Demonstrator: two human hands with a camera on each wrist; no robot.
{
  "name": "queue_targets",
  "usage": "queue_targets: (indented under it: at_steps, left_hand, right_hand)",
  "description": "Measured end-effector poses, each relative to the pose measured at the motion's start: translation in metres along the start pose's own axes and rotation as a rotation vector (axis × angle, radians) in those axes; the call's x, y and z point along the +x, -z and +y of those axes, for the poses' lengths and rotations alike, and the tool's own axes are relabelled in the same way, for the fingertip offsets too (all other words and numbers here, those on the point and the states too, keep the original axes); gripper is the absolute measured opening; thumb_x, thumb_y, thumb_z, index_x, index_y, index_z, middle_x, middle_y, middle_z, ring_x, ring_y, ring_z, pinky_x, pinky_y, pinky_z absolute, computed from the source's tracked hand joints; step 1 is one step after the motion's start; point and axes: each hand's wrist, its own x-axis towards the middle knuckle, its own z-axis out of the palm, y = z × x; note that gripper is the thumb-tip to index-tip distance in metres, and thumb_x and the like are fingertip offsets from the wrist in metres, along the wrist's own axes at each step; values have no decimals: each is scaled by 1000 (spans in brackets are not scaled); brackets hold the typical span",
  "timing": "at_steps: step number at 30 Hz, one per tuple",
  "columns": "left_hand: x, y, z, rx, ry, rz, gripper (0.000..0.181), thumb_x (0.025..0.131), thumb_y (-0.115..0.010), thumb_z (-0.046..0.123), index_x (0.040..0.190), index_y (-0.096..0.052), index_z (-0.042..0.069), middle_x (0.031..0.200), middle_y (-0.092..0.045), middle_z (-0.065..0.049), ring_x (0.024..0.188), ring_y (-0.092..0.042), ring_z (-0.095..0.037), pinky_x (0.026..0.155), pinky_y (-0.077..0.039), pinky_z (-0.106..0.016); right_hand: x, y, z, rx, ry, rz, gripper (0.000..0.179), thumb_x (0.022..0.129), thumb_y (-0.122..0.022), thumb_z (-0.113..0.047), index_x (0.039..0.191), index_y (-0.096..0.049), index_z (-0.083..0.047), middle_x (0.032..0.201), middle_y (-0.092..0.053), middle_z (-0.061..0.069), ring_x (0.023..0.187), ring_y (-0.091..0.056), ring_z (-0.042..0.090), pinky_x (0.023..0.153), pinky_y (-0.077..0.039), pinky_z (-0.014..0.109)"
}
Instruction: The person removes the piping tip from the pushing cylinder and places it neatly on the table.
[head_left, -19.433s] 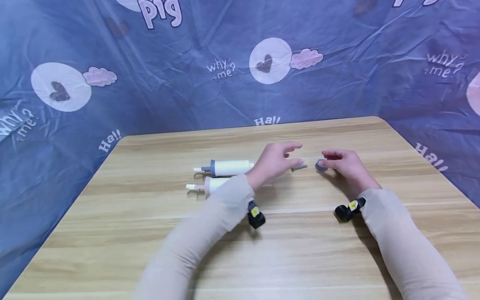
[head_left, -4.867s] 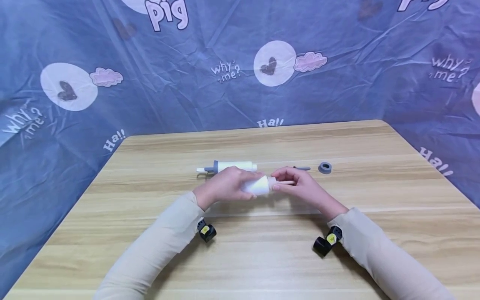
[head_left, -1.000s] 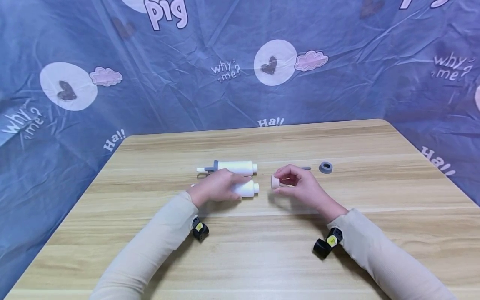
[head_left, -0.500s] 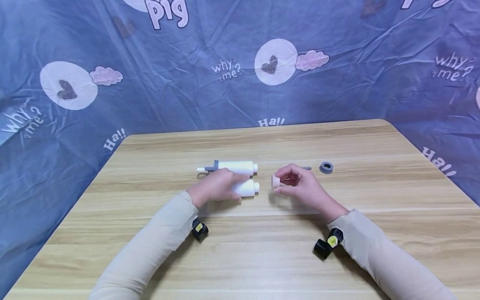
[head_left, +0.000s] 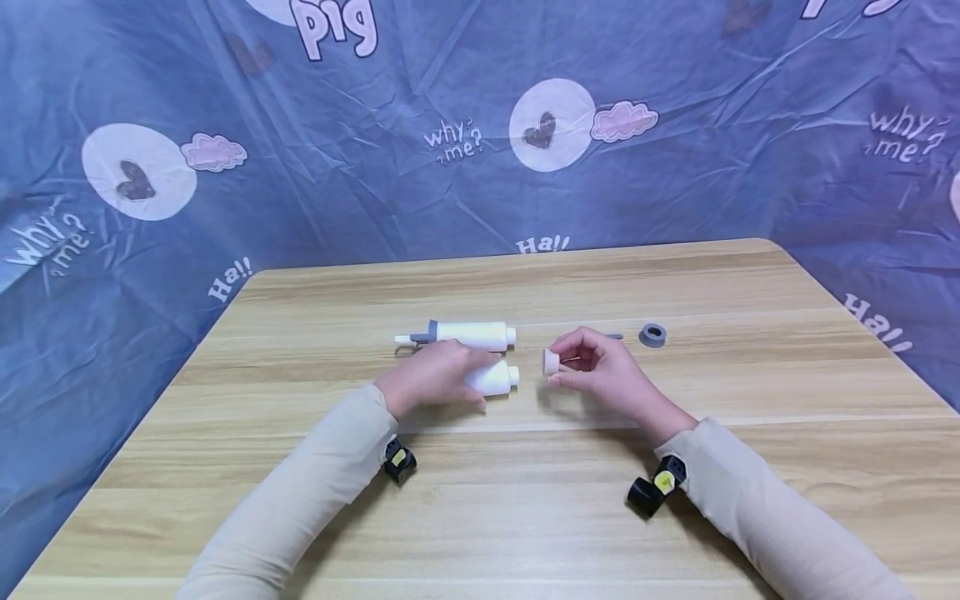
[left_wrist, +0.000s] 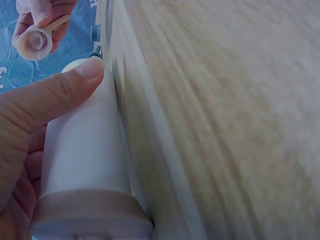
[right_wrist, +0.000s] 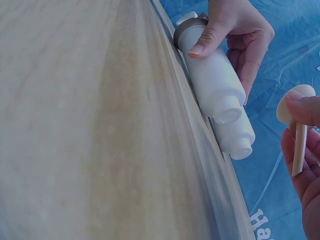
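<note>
Left hand (head_left: 438, 375): we curled its fingers round the near bottle (head_left: 491, 379), thumb along the other side.
Near bottle: we saw it lying on its side, neck towards the cap (head_left: 551, 362), beside the far bottle (head_left: 474, 335).
Right hand (head_left: 600, 367): we pinched the cap between thumb and fingers, apart from the neck.
Grey ring (head_left: 652, 335): it lay on the table (head_left: 525, 508), beyond our right hand.

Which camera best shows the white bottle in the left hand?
The right wrist view: the white bottle shows nearly whole there, from collar to neck, despite the left hand on it. The left wrist view shows its body and collar closer, but the hand hides part. Only its neck end shows in the head view.
</note>
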Motion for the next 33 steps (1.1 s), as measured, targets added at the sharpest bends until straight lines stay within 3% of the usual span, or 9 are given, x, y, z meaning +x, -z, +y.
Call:
queue_targets:
  at_steps: [16, 27, 30, 33]
  left_hand:
    - [-1, -3, 1, 12, 0, 12, 73, 68, -79, 34, 131, -52, 7, 128, -57, -8, 106, -61, -25, 92, -49, -32]
    - [-2, -5, -1, 2, 4, 28, 73, 70, -78, 37, 131, -51, 7, 131, -55, -7, 108, -60, -24, 93, -49, -33]
    - [-2, -6, -1, 15, -14, 57, 72, 73, -75, 41, 132, -51, 7, 131, -55, -7, 109, -60, -24, 93, -48, -32]
    - [-1, -6, 1, -26, -29, 140, 67, 77, -72, 40, 132, -51, 8, 130, -56, -8, 113, -58, -23, 96, -46, -32]
  right_hand:
    - [1, 0, 0, 15, 17, -11, 34, 70, -72, 10, 101, -57, 9, 103, -60, 21, 84, -62, 4, 79, -53, 20]
    - [1, -1, 3, 11, 26, 0, 34, 70, -73, 10, 99, -57, 10, 98, -62, 11, 82, -62, 4, 76, -53, 18]
    - [1, -1, 3, 11, 20, -4, 34, 70, -73, 9, 100, -57, 10, 99, -61, 14, 82, -62, 4, 76, -53, 18]
    - [1, -1, 2, 10, 11, -7, 34, 70, -72, 9, 100, -56, 10, 101, -61, 19, 83, -62, 4, 77, -53, 19]
